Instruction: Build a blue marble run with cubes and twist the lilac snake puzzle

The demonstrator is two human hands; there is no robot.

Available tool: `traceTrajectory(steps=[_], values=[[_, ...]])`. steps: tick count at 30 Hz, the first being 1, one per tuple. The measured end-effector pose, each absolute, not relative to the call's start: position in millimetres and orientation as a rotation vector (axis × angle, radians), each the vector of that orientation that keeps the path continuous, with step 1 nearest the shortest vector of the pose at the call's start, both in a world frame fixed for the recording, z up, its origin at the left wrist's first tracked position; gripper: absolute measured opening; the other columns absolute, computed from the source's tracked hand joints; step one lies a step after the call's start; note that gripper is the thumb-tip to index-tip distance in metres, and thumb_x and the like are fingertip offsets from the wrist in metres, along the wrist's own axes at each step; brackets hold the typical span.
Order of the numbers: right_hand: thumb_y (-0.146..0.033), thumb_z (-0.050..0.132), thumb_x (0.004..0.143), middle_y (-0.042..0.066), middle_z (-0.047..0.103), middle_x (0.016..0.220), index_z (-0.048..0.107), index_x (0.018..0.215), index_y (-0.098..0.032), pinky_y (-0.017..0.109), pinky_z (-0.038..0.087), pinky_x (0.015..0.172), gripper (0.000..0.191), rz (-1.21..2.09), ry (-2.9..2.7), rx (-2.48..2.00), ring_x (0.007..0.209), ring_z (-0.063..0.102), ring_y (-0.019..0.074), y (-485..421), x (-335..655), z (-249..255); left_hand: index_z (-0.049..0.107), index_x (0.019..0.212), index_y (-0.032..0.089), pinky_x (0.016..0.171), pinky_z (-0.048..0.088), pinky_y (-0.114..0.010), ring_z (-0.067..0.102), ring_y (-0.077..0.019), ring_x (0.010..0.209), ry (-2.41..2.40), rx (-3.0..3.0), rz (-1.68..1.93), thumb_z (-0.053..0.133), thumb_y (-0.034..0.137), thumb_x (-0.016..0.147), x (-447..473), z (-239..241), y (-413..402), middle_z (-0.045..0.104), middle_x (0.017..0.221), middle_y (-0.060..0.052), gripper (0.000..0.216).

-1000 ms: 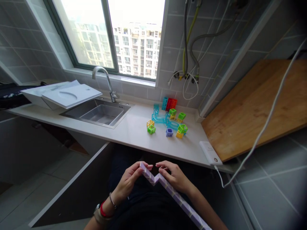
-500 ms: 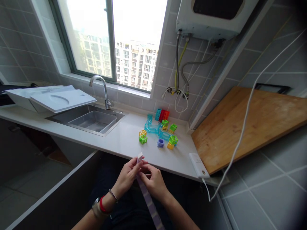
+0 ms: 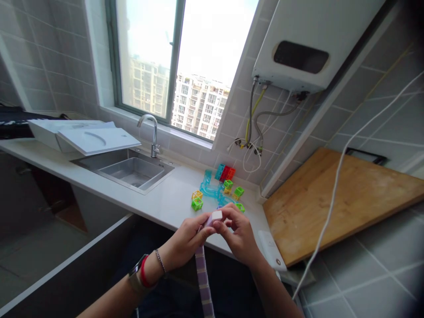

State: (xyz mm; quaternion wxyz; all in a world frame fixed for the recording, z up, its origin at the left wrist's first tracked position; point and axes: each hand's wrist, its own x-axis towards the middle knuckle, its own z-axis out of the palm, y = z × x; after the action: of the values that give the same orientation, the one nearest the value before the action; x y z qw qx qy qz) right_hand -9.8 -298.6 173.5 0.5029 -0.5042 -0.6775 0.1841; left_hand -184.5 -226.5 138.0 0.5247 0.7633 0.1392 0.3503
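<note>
A long lilac-and-white segmented twist toy (image 3: pixel 202 274) hangs down from my hands toward my lap. My left hand (image 3: pixel 187 240), with a red band and a bracelet at the wrist, pinches the toy near its top. My right hand (image 3: pixel 239 234) grips the top end, its fingers curled round the pale end segment (image 3: pixel 216 216). Both hands meet just in front of the counter edge.
The white counter (image 3: pixel 165 201) carries several coloured cube blocks (image 3: pixel 196 203) and a clear blue track piece (image 3: pixel 209 189). A steel sink (image 3: pixel 127 170) with a tap (image 3: pixel 153 132) lies to the left, a wooden board (image 3: pixel 334 198) to the right, and a white power bank (image 3: pixel 271 249) with a cable at the edge.
My hands have risen with the toy and now hold its top end closer to the counter. The toy's zigzag has been straightened so it hangs down. The camera has tilted upward.
</note>
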Motion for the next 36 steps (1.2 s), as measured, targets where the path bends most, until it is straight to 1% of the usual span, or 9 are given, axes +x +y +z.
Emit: traceTrajectory(steps=[4, 9, 16, 19, 22, 24, 27, 31, 36], values=[[-0.033, 0.067, 0.093, 0.003, 0.056, 0.094, 0.067, 0.101, -0.023, 0.025, 0.05, 0.06, 0.013, 0.288, -1.694, -1.13, 0.081, 0.058, 0.0157, -292.5, -2.6, 174.4, 0.063, 0.108, 0.013, 0.055, 0.035, -0.022, 0.039, -0.0097, 0.056, 0.261, 1.785, 0.785, 0.049, 0.05, 0.101, -176.9, 148.2, -221.6, 0.048, 0.064, 0.005, 0.04], [-0.031, 0.063, 0.096, 0.004, 0.061, 0.095, 0.063, 0.12, -0.026, 0.028, 0.051, 0.062, 0.024, 0.028, -1.906, -1.163, 0.071, 0.057, 0.0145, -296.8, 11.1, 187.5, 0.064, 0.103, 0.012, 0.051, 0.035, -0.023, 0.043, -0.0097, 0.054, 0.092, 1.63, 0.698, 0.045, 0.059, 0.1, -174.2, 158.4, -218.5, 0.05, 0.064, 0.002, 0.051], [-0.03, 0.056, 0.101, 0.008, 0.069, 0.102, 0.064, 0.123, -0.027, 0.036, 0.054, 0.082, 0.024, -0.185, -2.188, -1.24, 0.091, 0.065, 0.0209, -295.3, 31.2, 211.4, 0.071, 0.095, 0.01, 0.047, 0.031, -0.022, 0.04, -0.0083, 0.048, -0.001, 1.544, 0.573, 0.047, 0.06, 0.098, -172.9, 171.4, -212.6, 0.051, 0.06, 0.002, 0.056], [-0.046, 0.063, 0.096, 0.008, 0.068, 0.1, 0.06, 0.121, -0.024, 0.032, 0.054, 0.072, 0.034, 0.024, -2.07, -1.302, 0.083, 0.064, 0.0193, -293.8, 33.8, 214.3, 0.07, 0.101, 0.01, 0.049, 0.033, -0.022, 0.04, -0.0087, 0.051, 0.117, 1.625, 0.689, 0.054, 0.056, 0.096, -170.4, 169.4, -210.2, 0.053, 0.063, 0.002, 0.049], [-0.067, 0.047, 0.096, 0.002, 0.06, 0.072, 0.062, 0.095, -0.019, 0.024, 0.046, 0.05, 0.05, 0.524, -1.844, -1.387, 0.057, 0.055, 0.0137, -295.0, 33.2, 210.3, 0.067, 0.119, 0.013, 0.063, 0.044, -0.024, 0.054, -0.0135, 0.066, 0.229, 1.821, 0.823, 0.06, 0.047, 0.095, -170.4, 167.2, -214.5, 0.066, 0.08, -0.002, 0.042], [-0.069, 0.033, 0.099, -0.002, 0.049, 0.055, 0.059, 0.076, -0.018, 0.022, 0.037, 0.041, 0.062, 0.941, -1.705, -1.414, 0.044, 0.045, 0.0106, -296.6, 31.6, 205.4, 0.063, 0.131, 0.017, 0.078, 0.05, -0.027, 0.064, -0.0186, 0.083, 0.219, 1.93, 0.867, 0.06, 0.042, 0.097, -171.5, 167.3, -220.1, 0.072, 0.096, -0.005, 0.042], [-0.071, 0.033, 0.099, -0.004, 0.043, 0.048, 0.057, 0.068, -0.017, 0.02, 0.029, 0.036, 0.066, 1.358, -1.524, -1.35, 0.037, 0.038, 0.0086, -299.5, 28.8, 198.9, 0.056, 0.142, 0.022, 0.094, 0.049, -0.031, 0.068, -0.0242, 0.105, 0.197, 2.051, 0.875, 0.058, 0.038, 0.098, -172.2, 167.6, -225.9, 0.073, 0.118, -0.009, 0.047], [-0.069, 0.044, 0.096, -0.005, 0.043, 0.048, 0.057, 0.07, -0.016, 0.021, 0.028, 0.037, 0.06, 1.418, -1.432, -1.292, 0.038, 0.037, 0.0079, -301.6, 26.3, 193.9, 0.051, 0.149, 0.022, 0.104, 0.046, -0.036, 0.063, -0.0284, 0.122, 0.234, 2.116, 0.865, 0.057, 0.037, 0.099, -169.8, 163.7, -223.5, 0.067, 0.136, -0.012, 0.052], [-0.062, 0.053, 0.096, -0.006, 0.047, 0.058, 0.054, 0.084, -0.018, 0.019, 0.031, 0.04, 0.046, 1.315, -1.476, -1.242, 0.044, 0.042, 0.0081, -300.7, 27.8, 189.2, 0.049, 0.151, 0.019, 0.096, 0.05, -0.036, 0.067, -0.0276, 0.109, 0.258, 2.094, 0.848, 0.054, 0.038, 0.1, -165.9, 159.2, -214.7, 0.072, 0.124, -0.013, 0.054]])
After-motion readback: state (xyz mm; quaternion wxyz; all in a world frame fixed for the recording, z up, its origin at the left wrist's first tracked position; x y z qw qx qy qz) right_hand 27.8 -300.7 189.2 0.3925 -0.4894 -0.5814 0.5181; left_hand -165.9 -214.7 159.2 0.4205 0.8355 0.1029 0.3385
